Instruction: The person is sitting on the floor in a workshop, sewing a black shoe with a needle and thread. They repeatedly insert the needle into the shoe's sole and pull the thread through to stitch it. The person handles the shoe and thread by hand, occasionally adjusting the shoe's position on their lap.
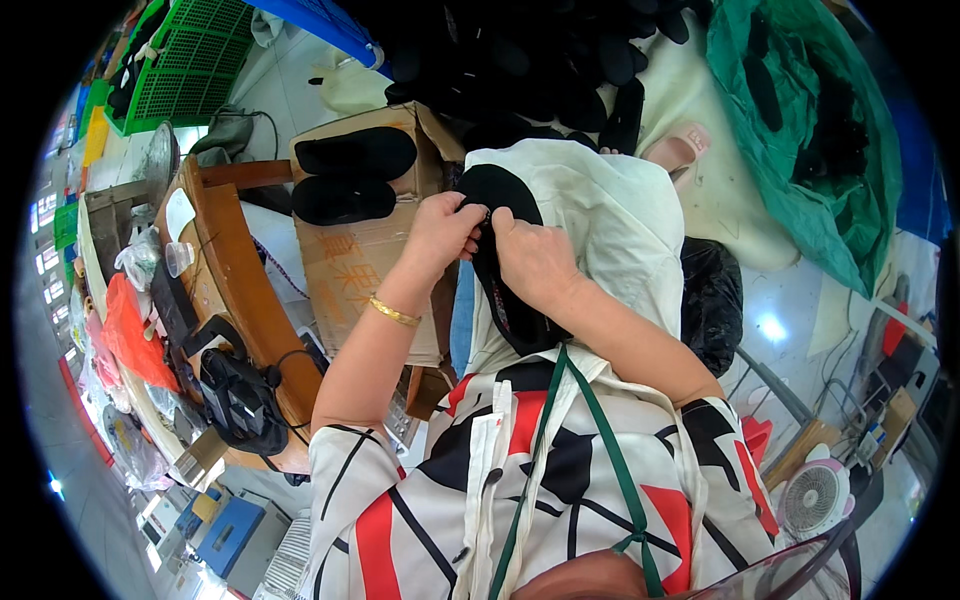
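Pale floor tiles (285, 75) show around a cardboard box (390, 290) in a cluttered workroom. Far right of the box, a large green plastic bag (870, 170) holds dark items; nearer its right side, white cloth (620, 220) covers the person's lap. On the box, 2 black shoes (357, 152) lie side by side. A black shoe (510, 195) rests on the cloth, just right of the box, between 2 bare hands. At its opening, the left hand (440, 230) pinches the rim, thumb against fingertips; the right hand (535, 258) meets it with fingers curled on the same edge, its exact grip hidden. Working well here probably means letting the lap bear the shoe, keeping the fingertips close together and pulling gently, so the rim doesn't stretch. Its rounded end, apparently the toe, points away from the wearer, the long axis leaning boxward.
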### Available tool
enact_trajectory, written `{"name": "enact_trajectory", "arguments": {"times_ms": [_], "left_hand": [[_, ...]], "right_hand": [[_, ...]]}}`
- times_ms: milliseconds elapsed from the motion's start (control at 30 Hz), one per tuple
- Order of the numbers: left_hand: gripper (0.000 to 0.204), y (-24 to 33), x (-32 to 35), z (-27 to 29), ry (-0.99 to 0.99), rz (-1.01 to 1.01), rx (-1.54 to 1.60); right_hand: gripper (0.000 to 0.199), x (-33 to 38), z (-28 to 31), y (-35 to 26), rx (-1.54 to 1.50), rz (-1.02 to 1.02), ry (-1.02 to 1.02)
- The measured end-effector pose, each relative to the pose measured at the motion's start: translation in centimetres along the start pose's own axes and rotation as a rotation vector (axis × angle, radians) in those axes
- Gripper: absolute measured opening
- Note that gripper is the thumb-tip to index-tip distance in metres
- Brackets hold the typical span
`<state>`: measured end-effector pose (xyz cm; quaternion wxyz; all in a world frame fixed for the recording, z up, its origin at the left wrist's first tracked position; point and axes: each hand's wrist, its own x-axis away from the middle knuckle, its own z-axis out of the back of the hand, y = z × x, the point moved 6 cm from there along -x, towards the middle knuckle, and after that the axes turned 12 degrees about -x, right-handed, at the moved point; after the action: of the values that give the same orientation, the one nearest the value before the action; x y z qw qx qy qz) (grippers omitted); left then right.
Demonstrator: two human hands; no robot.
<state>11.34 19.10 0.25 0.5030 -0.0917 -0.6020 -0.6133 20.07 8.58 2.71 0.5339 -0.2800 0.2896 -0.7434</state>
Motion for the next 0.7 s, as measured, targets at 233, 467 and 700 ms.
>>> {"name": "enact_trajectory", "arguments": {"times_ms": [233, 467, 700], "left_hand": [[0.014, -0.7, 0.0, 0.0, -0.037, 0.02, 0.109], [0.015, -0.3, 0.2, -0.1, -0.018, 0.008, 0.143], [0.014, -0.5, -0.1, -0.1, -0.028, -0.009, 0.127]], "right_hand": [[0.015, -0.1, 1.0, 0.9, -0.015, 0.0, -0.09], [0.014, -0.6, 1.7, 1.5, -0.059, -0.001, -0.17], [0.011, -1.1, 2.0, 1.8, -0.107, -0.006, -0.163]]}}
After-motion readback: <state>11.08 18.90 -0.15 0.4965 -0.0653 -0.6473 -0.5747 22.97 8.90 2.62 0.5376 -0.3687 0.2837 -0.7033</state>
